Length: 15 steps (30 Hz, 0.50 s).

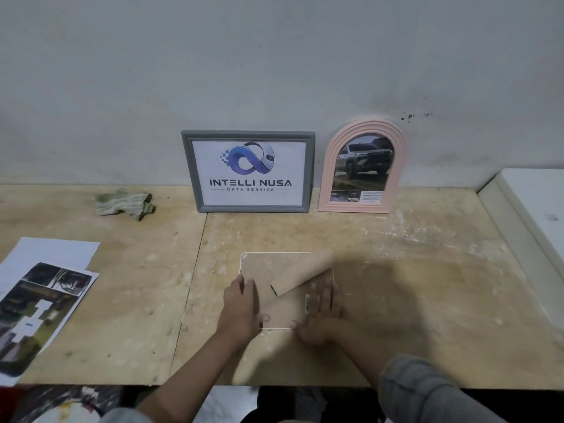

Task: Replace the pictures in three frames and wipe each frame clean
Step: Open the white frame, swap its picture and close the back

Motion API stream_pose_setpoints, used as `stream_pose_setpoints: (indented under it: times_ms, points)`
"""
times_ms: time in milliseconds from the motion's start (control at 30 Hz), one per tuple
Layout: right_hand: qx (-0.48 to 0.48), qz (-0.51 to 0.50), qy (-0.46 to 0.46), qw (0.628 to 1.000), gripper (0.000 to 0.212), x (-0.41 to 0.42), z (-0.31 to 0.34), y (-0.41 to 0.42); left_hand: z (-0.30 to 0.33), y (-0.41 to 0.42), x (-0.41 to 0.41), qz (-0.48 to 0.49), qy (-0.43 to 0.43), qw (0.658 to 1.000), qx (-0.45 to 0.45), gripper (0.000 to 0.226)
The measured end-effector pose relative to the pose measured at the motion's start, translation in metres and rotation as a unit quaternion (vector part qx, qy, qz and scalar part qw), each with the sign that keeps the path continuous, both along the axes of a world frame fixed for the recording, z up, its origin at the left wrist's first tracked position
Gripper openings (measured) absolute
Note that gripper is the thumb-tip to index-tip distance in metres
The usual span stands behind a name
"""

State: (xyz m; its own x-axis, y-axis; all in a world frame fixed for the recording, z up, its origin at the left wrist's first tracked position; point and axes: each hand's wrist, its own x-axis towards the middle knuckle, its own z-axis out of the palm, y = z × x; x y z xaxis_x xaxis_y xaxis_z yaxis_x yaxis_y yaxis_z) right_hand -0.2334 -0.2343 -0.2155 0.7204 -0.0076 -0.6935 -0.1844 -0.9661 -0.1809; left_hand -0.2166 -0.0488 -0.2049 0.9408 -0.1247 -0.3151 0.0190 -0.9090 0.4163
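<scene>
A white frame [276, 270] lies face down near the front of the plywood worktable [396, 270], its brown backing board up — the way to lay it if the back is being opened or closed on a picture. The fold-out stand [300, 277] lies angled across that backing. The left hand [241, 303] grips the frame's left edge, fingers curled over the rim and thumb on the board, apparently to keep it from sliding. The right hand [323, 303] lies flat on the right side beside a small barcode sticker [307, 304], fingers straight and a little spread, pressing down and holding nothing; it is somewhat blurred, so whether a fingertip is working a clip I cannot tell. Against the wall stand a grey frame [248, 171] showing a logo print and an arched pink frame [363, 166] with a truck photo — upright, probably parked as finished. The green striped cloth [123, 203] sits crumpled well to the left, and loose printed sheets [39, 303] wait at the left edge.
</scene>
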Motion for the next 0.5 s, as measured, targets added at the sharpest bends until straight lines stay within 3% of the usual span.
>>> stream_pose_setpoints:
  times_ms: [100,200,300,500]
  points:
    - [0.011,0.003,-0.004,1.0,0.099,-0.004,0.005,-0.001,0.003,0.0,0.002,-0.009,0.007,1.0,0.019,0.091]
    - [0.018,-0.007,-0.105,0.994,0.109,-0.017,-0.002,-0.003,0.008,-0.001,0.01,-0.024,0.006,0.998,0.05,0.092]
    - [-0.003,0.004,-0.139,0.99,0.114,-0.019,-0.021,-0.009,0.011,-0.002,0.019,-0.071,0.018,0.99,0.123,0.104]
    - [-0.081,0.089,-0.136,0.983,0.132,-0.005,-0.014,-0.012,0.009,0.003,0.026,-0.127,0.039,0.978,0.158,0.11]
